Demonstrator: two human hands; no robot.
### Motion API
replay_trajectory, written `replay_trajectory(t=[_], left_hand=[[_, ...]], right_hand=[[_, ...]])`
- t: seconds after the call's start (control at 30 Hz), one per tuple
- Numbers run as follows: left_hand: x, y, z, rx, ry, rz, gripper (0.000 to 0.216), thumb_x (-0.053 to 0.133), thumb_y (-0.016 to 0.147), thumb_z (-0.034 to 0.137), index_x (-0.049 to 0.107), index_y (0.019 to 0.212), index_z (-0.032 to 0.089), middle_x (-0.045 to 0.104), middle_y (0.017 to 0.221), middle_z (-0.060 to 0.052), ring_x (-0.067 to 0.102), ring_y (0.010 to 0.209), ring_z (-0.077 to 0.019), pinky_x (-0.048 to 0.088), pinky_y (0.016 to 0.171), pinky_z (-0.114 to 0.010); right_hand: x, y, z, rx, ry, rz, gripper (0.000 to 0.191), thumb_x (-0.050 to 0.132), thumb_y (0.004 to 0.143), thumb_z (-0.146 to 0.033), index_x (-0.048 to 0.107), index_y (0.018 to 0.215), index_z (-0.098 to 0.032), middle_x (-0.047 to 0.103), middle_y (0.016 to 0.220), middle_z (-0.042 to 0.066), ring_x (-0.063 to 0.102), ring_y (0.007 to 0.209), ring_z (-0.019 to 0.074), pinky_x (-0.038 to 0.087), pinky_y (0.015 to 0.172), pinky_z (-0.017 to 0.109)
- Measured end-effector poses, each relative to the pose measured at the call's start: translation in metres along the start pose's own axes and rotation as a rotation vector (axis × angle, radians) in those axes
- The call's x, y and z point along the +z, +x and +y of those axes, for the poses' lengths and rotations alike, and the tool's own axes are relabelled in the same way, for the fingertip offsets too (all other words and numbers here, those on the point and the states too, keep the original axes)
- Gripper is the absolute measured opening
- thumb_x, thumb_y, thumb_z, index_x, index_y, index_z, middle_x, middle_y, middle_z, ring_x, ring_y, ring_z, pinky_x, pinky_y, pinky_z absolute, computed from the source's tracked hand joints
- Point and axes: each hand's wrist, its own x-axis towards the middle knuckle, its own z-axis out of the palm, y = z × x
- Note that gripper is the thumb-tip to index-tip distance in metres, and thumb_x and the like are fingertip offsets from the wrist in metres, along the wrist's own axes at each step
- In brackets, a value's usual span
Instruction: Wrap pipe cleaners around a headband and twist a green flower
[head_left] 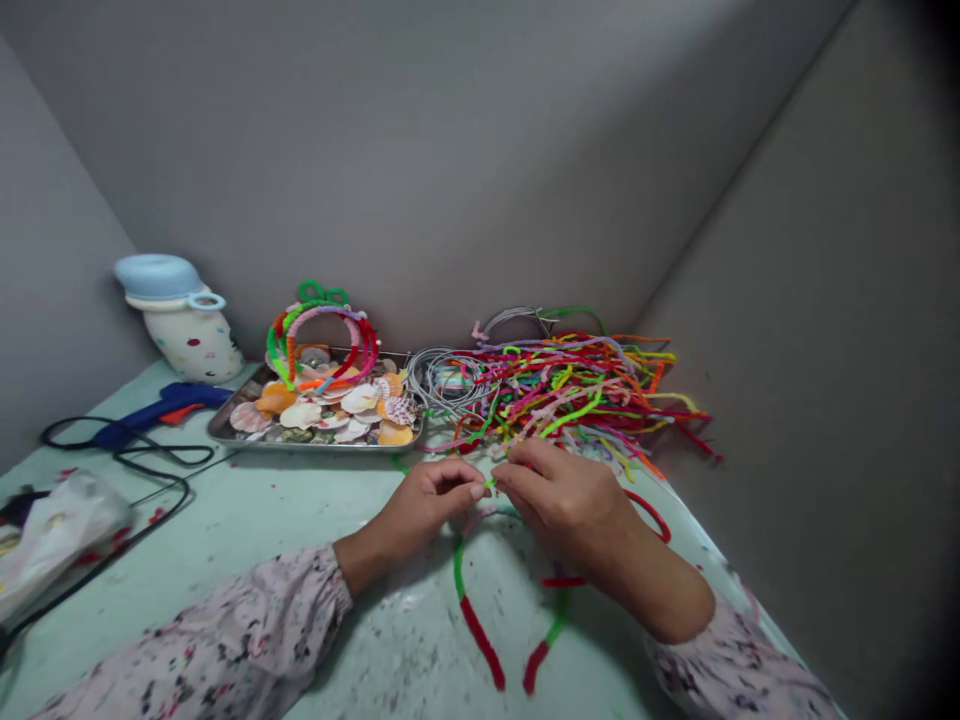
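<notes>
My left hand [427, 497] and my right hand [559, 495] meet over the pale green table [300, 520], fingers pinched together on the top of a headband [480, 620] wrapped in green and red pipe cleaner. A light green pipe cleaner end [489, 483] shows between the fingertips. The headband's two ends point toward me, red at the tips. Just behind the hands lies a heap of coloured pipe cleaners [577, 390].
A metal tray [315, 440] of seashells holds finished wrapped headbands [322, 335]. Bare grey wire headbands [442, 375] lie beside it. A blue glue gun [161, 405] with black cord, a white lidded jar [187, 320] and a plastic bag [52, 530] sit left. Grey walls enclose the table.
</notes>
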Motion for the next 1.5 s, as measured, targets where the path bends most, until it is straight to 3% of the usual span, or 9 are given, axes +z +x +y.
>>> replay_trajectory(t=[0.27,0.4,0.63,0.8,0.93,1.03,1.23,1.5], left_hand=[[0.001,-0.001,0.005,0.033,-0.006,0.006,0.02,0.062,0.081,0.033,0.065,0.081,0.013,0.055,0.07,-0.002,0.048,0.06,-0.0104,0.038,0.057,-0.023],[0.007,-0.002,0.011,0.025,-0.056,0.075,0.02,0.064,0.08,0.033,0.065,0.08,0.013,0.055,0.069,-0.001,0.048,0.06,-0.0103,0.038,0.057,-0.023],[0.013,0.0,0.025,0.056,-0.15,0.182,0.017,0.068,0.075,0.032,0.066,0.08,0.016,0.053,0.061,0.002,0.044,0.056,-0.009,0.035,0.055,-0.022],[0.017,0.01,0.042,0.069,-0.335,0.161,0.018,0.068,0.076,0.032,0.062,0.081,0.016,0.053,0.062,0.003,0.044,0.056,-0.0074,0.034,0.055,-0.02],[0.018,0.026,0.056,0.11,-0.536,0.132,0.013,0.064,0.079,0.025,0.062,0.086,0.014,0.056,0.074,0.0,0.048,0.06,-0.0065,0.037,0.057,-0.018],[0.018,0.036,0.069,0.145,-0.673,0.132,0.008,0.063,0.078,0.018,0.061,0.083,0.014,0.056,0.075,0.001,0.049,0.058,-0.0057,0.039,0.054,-0.017],[0.019,0.039,0.09,0.157,-0.761,0.113,0.007,0.061,0.078,0.016,0.062,0.084,0.013,0.054,0.073,0.002,0.049,0.056,-0.0046,0.041,0.053,-0.017],[0.024,0.035,0.083,0.074,-0.689,0.07,0.012,0.065,0.079,0.024,0.062,0.087,0.015,0.057,0.071,0.002,0.049,0.056,-0.0041,0.042,0.058,-0.017]], right_hand=[[-0.004,0.003,-0.001,-0.011,-0.004,0.035,0.017,0.047,0.09,-0.017,0.064,0.085,-0.018,0.057,0.073,0.002,0.05,0.063,0.0134,0.031,0.055,0.026],[-0.01,0.005,-0.004,0.057,0.092,0.054,0.017,0.046,0.09,-0.019,0.062,0.088,-0.017,0.06,0.081,0.005,0.056,0.068,0.0142,0.037,0.057,0.025],[-0.018,0.012,-0.006,0.2,0.4,0.184,0.012,0.049,0.089,-0.02,0.06,0.09,-0.019,0.06,0.085,0.006,0.056,0.081,0.0168,0.044,0.07,0.028],[-0.014,0.03,-0.007,0.447,0.632,0.289,0.011,0.053,0.087,-0.025,0.062,0.084,-0.019,0.061,0.08,0.003,0.056,0.072,0.015,0.043,0.065,0.026],[-0.013,0.053,-0.006,0.604,0.951,0.288,0.015,0.053,0.085,-0.03,0.062,0.085,-0.018,0.064,0.077,0.002,0.058,0.068,0.0139,0.044,0.061,0.024],[-0.021,0.071,-0.002,0.685,1.151,0.29,0.015,0.057,0.082,-0.031,0.06,0.081,-0.017,0.06,0.066,-0.001,0.051,0.054,0.0102,0.041,0.051,0.021],[-0.036,0.088,0.008,0.652,1.354,0.193,0.016,0.058,0.079,-0.034,0.06,0.082,-0.019,0.055,0.055,-0.004,0.046,0.044,0.0081,0.035,0.04,0.019],[-0.033,0.083,0.011,0.67,1.507,0.175,0.017,0.063,0.076,-0.034,0.06,0.08,-0.017,0.055,0.055,-0.005,0.049,0.044,0.0064,0.037,0.04,0.017]])
